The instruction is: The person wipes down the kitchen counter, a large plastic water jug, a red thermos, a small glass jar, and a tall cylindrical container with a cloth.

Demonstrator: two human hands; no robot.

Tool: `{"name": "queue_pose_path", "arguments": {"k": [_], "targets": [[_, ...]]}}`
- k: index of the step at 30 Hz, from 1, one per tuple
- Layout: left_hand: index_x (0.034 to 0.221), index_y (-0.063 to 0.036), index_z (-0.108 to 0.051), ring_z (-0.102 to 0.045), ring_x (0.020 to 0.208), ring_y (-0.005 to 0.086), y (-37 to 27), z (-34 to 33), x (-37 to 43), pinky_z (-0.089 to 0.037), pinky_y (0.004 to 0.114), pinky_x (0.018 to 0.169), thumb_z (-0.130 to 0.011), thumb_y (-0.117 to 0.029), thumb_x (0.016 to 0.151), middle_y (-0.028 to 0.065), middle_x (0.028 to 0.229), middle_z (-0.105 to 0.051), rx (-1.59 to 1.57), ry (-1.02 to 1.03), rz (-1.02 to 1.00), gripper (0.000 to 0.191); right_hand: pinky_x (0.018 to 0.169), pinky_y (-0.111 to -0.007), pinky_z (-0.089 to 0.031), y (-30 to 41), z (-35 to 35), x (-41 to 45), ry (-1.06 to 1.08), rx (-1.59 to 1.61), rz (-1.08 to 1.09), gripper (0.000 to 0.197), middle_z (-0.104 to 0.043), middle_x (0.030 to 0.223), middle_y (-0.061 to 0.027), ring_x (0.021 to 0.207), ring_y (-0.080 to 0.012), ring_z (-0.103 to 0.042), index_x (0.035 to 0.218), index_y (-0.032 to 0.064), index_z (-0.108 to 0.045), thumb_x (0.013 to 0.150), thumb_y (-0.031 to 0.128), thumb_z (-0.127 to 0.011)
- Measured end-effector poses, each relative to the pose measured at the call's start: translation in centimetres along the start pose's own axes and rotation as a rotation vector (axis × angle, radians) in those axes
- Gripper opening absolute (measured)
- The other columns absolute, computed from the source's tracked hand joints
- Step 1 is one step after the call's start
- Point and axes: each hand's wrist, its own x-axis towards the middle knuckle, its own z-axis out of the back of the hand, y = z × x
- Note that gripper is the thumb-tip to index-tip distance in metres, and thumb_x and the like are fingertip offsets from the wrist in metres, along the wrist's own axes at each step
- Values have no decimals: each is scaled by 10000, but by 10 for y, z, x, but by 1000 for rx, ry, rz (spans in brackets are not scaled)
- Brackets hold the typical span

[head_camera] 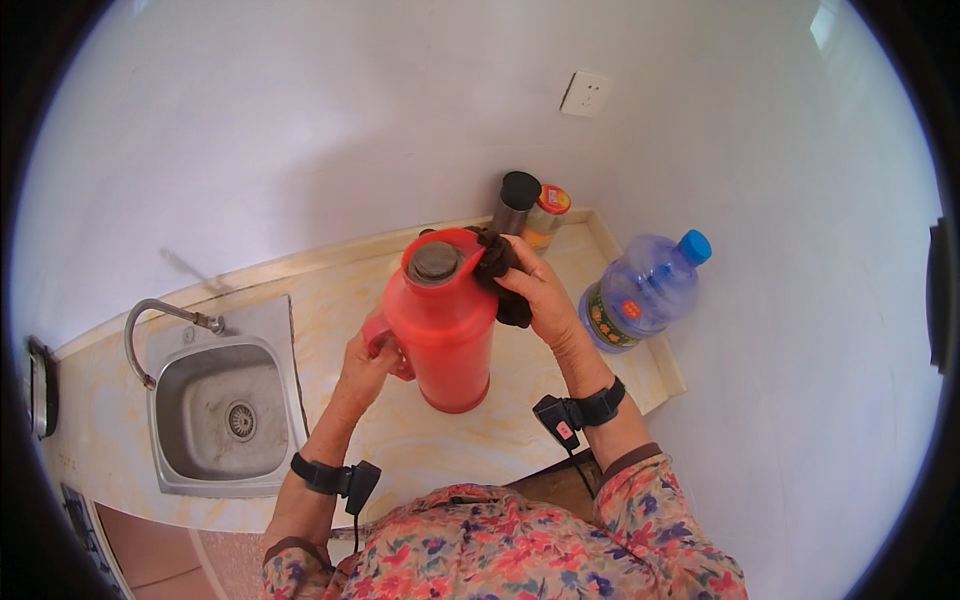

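Observation:
A red plastic thermos flask with a dark stopper in its mouth is tilted over the marbled countertop. Around its side handle my left hand is closed. My right hand grips a dark brown cloth, pressed against the flask's spout at the upper right. Whether the flask's base rests on the counter, I cannot tell.
Left of the flask lies a stainless steel sink with a curved faucet. Behind my right hand stand a black-lidded tumbler and a red-lidded glass jar. A large blue-capped plastic bottle is at the right, near the wall.

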Motion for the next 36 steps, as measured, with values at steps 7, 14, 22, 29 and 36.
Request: {"name": "queue_pose_path", "arguments": {"k": [7,14,22,29,36], "targets": [[1274,-79,-409,-482,615,58,0,-18,-9,-419,197,552,-416,9,827,-13,756,-513,-60,26,86,455,876,-253,-370,6,5,0,70,-201,-59,354,-535,1055,-37,983,-123,-482,1143,26,-489,814,155,-508],[1258,-74,-428,-478,614,63,-2,-19,-9,-405,198,556,-436,-5,824,-10,732,-494,55,72,16,440,893,-272,-362,19,9,18,358,-429,-103,411,-530,1096,-85,997,-151,-479,1169,6,-469,812,209,-496],[1172,-42,-456,-474,585,77,2,-21,-5,-398,211,529,-414,-5,837,21,727,-510,15,73,19,340,899,-273,-352,11,-6,36,561,-461,-216,427,-529,1101,-95,1006,-162,-471,1178,-9,-464,832,241,-479],[1175,-62,-456,-477,575,78,0,-29,-2,-406,208,496,-362,59,816,16,730,-490,50,78,-33,390,916,-274,-342,-2,26,4,377,-485,-180,436,-533,1111,-88,1016,-156,-464,1204,4,-453,887,304,-437],[1179,-64,-433,-423,527,78,1,-38,-3,-358,210,456,-342,69,822,22,704,-516,38,78,-32,391,874,-267,-381,-56,45,-96,-60,-309,-312,390,-551,1063,-67,992,-131,-490,1161,21,-479,900,308,-441]]}}
